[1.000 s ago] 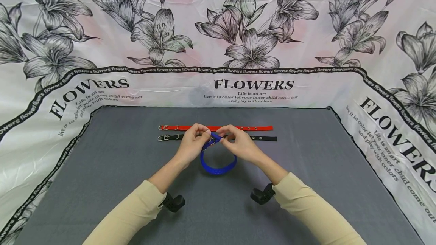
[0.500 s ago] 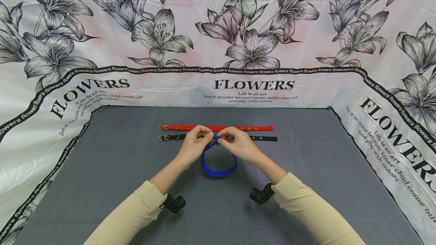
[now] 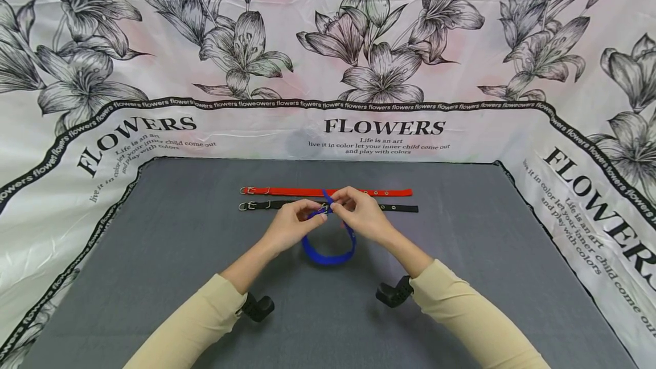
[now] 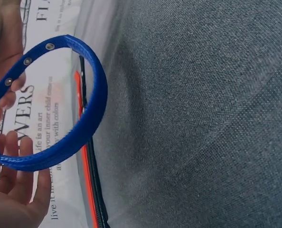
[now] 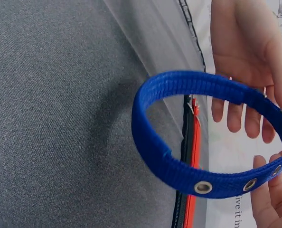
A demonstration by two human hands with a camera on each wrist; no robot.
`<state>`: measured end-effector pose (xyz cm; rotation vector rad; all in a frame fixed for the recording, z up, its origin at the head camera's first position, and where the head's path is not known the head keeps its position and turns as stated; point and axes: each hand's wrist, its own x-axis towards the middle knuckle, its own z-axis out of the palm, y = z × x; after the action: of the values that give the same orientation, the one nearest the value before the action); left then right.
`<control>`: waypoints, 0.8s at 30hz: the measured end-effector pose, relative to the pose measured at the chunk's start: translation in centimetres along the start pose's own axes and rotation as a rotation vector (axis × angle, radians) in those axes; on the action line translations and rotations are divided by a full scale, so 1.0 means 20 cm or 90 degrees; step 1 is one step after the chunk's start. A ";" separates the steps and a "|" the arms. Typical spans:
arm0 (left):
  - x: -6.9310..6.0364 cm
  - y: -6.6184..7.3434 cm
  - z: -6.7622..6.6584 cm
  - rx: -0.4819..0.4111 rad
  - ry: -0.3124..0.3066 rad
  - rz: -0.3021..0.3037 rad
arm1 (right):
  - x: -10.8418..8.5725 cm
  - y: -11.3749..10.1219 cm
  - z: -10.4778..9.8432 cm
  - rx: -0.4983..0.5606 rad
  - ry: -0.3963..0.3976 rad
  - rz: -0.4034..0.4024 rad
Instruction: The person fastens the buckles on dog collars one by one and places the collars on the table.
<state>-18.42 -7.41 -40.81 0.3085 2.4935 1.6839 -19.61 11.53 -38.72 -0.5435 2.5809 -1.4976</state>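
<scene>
A blue collar (image 3: 328, 259) with metal eyelets hangs as a loop between the two hands, above the grey surface. My left hand (image 3: 287, 226) pinches it at the buckle (image 3: 324, 208), seen in the head view. My right hand (image 3: 366, 218) pinches the strap close beside the buckle, and the tip of the strap (image 3: 326, 193) sticks up past the fingers. Both wrist views show the loop; in the right wrist view the eyelets (image 5: 203, 187) run along its lower side. The exact way the strap sits in the buckle is partly hidden by the fingers.
Behind the hands, a red collar (image 3: 292, 192) and a black collar (image 3: 400, 208) lie stretched out side by side on the grey cloth (image 3: 179, 255). Flower-printed fabric (image 3: 379, 73) rises at the back and sides.
The tip of the blue strap now points up beyond the buckle, where before it was between the fingertips. My left hand has dropped slightly; the right has shifted a little along the strap.
</scene>
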 end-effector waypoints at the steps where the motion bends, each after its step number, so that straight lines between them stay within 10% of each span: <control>1: 0.00 0.00 0.00 0.005 0.001 0.002 | 0.00 0.00 0.00 0.003 0.000 0.004; 24: 0.02 0.04 0.06 -0.080 0.078 -0.044 | 0.00 0.01 -0.01 0.095 -0.008 0.069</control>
<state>-18.50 -6.01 -40.48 0.1088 2.4348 1.8753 -19.77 11.76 -38.79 -0.3877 2.4211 -1.6259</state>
